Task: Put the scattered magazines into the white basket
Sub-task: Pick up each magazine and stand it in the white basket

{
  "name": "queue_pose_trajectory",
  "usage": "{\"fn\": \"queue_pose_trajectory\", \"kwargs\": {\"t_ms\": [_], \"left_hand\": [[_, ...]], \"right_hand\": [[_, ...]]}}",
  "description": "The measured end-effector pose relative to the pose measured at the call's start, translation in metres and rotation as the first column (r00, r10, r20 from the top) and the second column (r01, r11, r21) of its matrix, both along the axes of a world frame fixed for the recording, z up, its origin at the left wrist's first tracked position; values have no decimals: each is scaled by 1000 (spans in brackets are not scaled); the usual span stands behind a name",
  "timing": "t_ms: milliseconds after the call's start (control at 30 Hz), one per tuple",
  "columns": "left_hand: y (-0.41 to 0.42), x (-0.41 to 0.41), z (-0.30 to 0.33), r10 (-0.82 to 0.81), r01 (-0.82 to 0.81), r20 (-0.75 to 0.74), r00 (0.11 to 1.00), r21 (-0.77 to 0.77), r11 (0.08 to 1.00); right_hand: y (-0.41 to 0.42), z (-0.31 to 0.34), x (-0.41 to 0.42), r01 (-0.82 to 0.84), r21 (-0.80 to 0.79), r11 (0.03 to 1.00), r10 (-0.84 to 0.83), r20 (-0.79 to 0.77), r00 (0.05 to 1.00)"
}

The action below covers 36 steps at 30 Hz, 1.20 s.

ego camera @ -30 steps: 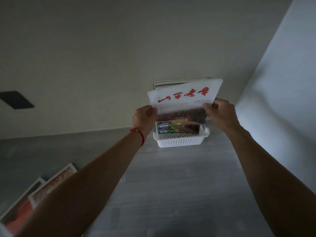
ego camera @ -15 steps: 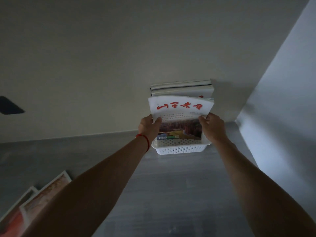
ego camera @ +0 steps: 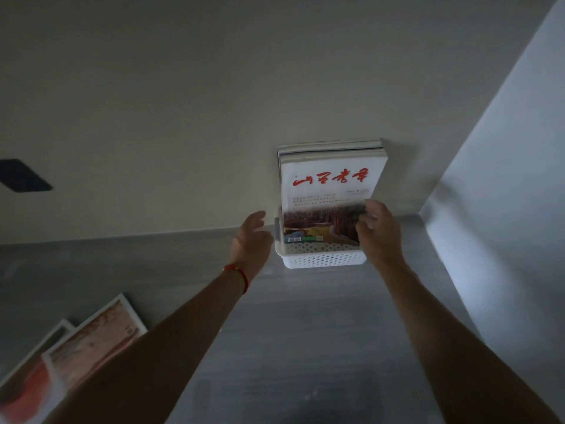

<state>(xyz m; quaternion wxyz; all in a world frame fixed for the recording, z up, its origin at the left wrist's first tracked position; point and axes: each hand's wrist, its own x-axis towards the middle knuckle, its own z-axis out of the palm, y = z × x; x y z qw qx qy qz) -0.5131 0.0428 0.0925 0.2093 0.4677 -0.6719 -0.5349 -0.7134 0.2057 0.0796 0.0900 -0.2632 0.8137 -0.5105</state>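
A white perforated basket [ego camera: 324, 259] stands on the grey floor against the wall. A magazine [ego camera: 330, 191] with a white cover and red brush lettering stands upright in it, leaning back on several other magazines [ego camera: 330, 148] behind it. My right hand [ego camera: 377, 231] touches the magazine's right edge with curled fingers. My left hand [ego camera: 252, 240], with a red string on the wrist, hovers open just left of the basket, off the magazine.
Two more magazines [ego camera: 91, 341] with reddish covers lie on the floor at the lower left, partly behind my left forearm. A pale wall [ego camera: 504, 179] closes the corner on the right. A dark patch [ego camera: 23, 175] sits on the left wall.
The magazine went down into the basket and now leans on the stack. My left hand let go of it and drew back to the left. My right hand stays at its edge.
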Motion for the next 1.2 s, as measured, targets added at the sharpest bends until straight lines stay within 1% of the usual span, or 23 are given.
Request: {"fn": "queue_pose_trajectory", "kwargs": {"t_ms": [67, 133, 233, 300, 400, 467, 533, 567, 600, 633, 733, 800, 867, 900, 933, 1000, 1067, 1100, 1133, 1167, 1200], "left_hand": [[8, 41, -6, -5, 7, 13, 1000, -126, 992], [17, 87, -15, -21, 30, 48, 999, -198, 980], [26, 165, -34, -2, 37, 175, 985, -198, 979], [26, 220, -48, 23, 45, 285, 958, -230, 972], [16, 296, -66, 27, 77, 428, 903, -224, 972], [4, 340, -76, 12, 116, 524, 852, -211, 971], [-12, 379, -82, 10, 211, 663, 749, -252, 944], [-19, 395, -85, 6, 258, 725, 689, -253, 932], [-26, 408, -87, -16, 301, 768, 640, -232, 925], [-32, 420, -90, -57, 343, 790, 611, -199, 918], [-40, 443, -105, -199, 476, 798, 568, -122, 871], [-40, 449, -113, -203, 517, 815, 543, -134, 845], [-41, 451, -116, -155, 498, 803, 576, -195, 845], [-41, 451, -115, -142, 489, 789, 597, -219, 844], [-41, 450, -113, -140, 489, 780, 610, -231, 841], [-43, 449, -108, -160, 488, 758, 633, -231, 842], [-47, 440, -96, -166, 446, 710, 684, -227, 865], [-51, 431, -87, -136, 409, 676, 725, -264, 873], [-55, 420, -75, -86, 375, 628, 773, -344, 861], [-60, 407, -61, -46, 369, 581, 813, -451, 813], [-63, 393, -46, -33, 394, 549, 835, -555, 732]], "right_hand": [[7, -1, 28, -4, -37, 999, 3, -25, 1000], [11, -7, 64, -37, -34, 999, 36, -32, 999], [9, -23, 133, -164, 19, 986, 163, 41, 986], [2, -36, 186, -263, 105, 959, 256, 74, 964], [-14, -55, 266, -458, 194, 867, 441, 124, 889], [-28, -65, 316, -597, 273, 755, 573, 168, 802], [-43, -70, 361, -673, 358, 647, 656, 188, 731], [-52, -72, 381, -681, 379, 627, 670, 184, 719], [-60, -74, 398, -670, 397, 627, 668, 169, 725], [-68, -75, 414, -641, 423, 640, 648, 151, 747], [-87, -78, 450, -524, 514, 679, 519, 168, 838], [-95, -81, 465, -442, 562, 699, 423, 174, 889], [-101, -79, 469, -354, 570, 742, 308, 180, 934], [-103, -78, 468, -333, 550, 766, 262, 206, 943], [-104, -75, 464, -338, 515, 788, 244, 242, 939], [-106, -71, 456, -400, 450, 798, 284, 304, 909], [-104, -64, 447, -415, 407, 814, 335, 255, 907], [-102, -59, 442, -407, 385, 829, 360, 191, 913], [-99, -52, 434, -406, 352, 843, 388, 124, 913], [-97, -45, 425, -421, 305, 854, 421, 70, 904], [-93, -35, 413, -449, 248, 858, 456, 33, 890]]}}
